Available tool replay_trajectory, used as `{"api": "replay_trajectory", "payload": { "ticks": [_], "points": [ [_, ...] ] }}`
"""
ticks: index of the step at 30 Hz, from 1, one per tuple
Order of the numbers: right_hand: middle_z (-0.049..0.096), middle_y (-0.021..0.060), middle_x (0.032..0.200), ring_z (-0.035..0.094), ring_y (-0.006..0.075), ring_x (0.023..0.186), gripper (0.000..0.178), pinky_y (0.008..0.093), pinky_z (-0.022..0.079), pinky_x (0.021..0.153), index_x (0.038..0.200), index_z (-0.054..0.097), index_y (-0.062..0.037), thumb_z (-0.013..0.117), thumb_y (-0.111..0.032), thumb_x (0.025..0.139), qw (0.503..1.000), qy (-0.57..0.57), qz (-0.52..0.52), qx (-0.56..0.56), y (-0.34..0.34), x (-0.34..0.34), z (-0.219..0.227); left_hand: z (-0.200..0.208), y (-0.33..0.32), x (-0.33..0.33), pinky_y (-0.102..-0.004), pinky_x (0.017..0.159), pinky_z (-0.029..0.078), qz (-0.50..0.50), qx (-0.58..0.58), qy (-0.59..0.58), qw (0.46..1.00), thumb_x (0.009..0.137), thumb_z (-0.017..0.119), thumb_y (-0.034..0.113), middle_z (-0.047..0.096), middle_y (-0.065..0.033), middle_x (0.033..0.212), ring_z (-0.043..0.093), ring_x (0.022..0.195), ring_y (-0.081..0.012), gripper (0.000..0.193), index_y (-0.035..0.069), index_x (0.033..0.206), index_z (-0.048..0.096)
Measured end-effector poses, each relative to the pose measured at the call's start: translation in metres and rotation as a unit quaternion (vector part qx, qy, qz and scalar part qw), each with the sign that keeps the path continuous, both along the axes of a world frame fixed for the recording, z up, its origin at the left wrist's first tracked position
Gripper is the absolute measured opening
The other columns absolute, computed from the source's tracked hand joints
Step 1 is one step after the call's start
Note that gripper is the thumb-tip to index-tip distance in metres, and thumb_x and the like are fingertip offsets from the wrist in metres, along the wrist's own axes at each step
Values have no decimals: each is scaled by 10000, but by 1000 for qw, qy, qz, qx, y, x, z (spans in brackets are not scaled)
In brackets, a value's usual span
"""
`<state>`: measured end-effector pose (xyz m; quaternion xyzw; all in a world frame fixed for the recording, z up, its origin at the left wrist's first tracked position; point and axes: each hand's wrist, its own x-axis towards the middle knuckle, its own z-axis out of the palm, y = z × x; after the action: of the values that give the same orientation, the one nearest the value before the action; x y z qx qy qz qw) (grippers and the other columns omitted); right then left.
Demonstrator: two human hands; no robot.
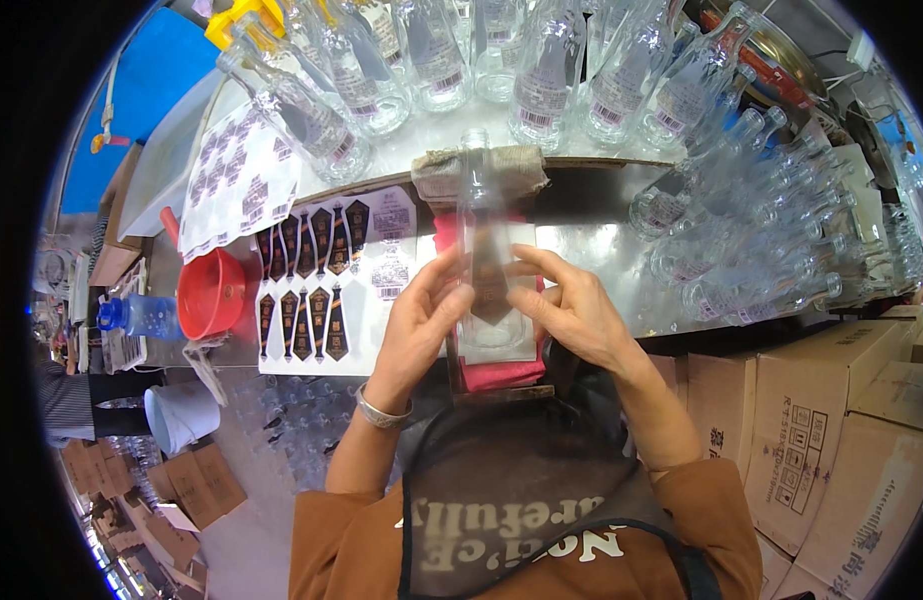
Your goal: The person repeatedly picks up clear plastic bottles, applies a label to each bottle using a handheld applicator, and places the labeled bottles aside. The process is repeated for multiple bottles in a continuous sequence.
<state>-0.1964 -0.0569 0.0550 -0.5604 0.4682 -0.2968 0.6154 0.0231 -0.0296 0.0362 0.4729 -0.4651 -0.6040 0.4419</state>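
Note:
A clear glass bottle (478, 200) lies in front of me with its neck pointing away, resting on a padded stand. On its upper side is a dark, tie-shaped label (490, 275), slightly blurred. My left hand (424, 312) curls against the bottle's left side, thumb at the label's edge. From the right, my right hand (573, 308) grips it too, fingers bent over the glass and thumb by the label. Left of the stand, a label sheet (351, 318) bears several more dark tie-shaped labels. The bottle's underside and some fingertips are hidden.
Several upright bottles (541, 85) crowd the far shelf; more bottles (741, 260) lie stacked at the right. A white printed sheet (231, 180) and a red plastic container (211, 293) are at the left. Cardboard boxes (816, 410) stand at lower right, a white bucket (181, 415) lower left.

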Motion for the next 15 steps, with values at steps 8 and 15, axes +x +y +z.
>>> {"api": "replay_trajectory", "payload": {
  "ticks": [8, 15],
  "points": [
    [710, 161, 1168, 603, 84, 618, 596, 264, 511, 605, 1364, 525, 85, 754, -192, 888, 995, 37, -24, -90, 7, 10, -10, 0, 4, 0, -306, 1035, 440, -17, -4, 17, 1000, 996, 645, 153, 519, -124, 1466, 528, 1299, -189, 641, -33, 1536, 355],
    [692, 144, 1182, 619, 68, 607, 552, 241, 501, 537, 1388, 504, 71, 722, -103, 912, 995, 42, -13, -87, 7, 11, -9, -6, 3, 1, -366, 1083, 441, -16, -14, 37, 999, 987, 652, 100, 513, -136, 1463, 523, 1309, -221, 622, -14, 1533, 376]
  ]
}}
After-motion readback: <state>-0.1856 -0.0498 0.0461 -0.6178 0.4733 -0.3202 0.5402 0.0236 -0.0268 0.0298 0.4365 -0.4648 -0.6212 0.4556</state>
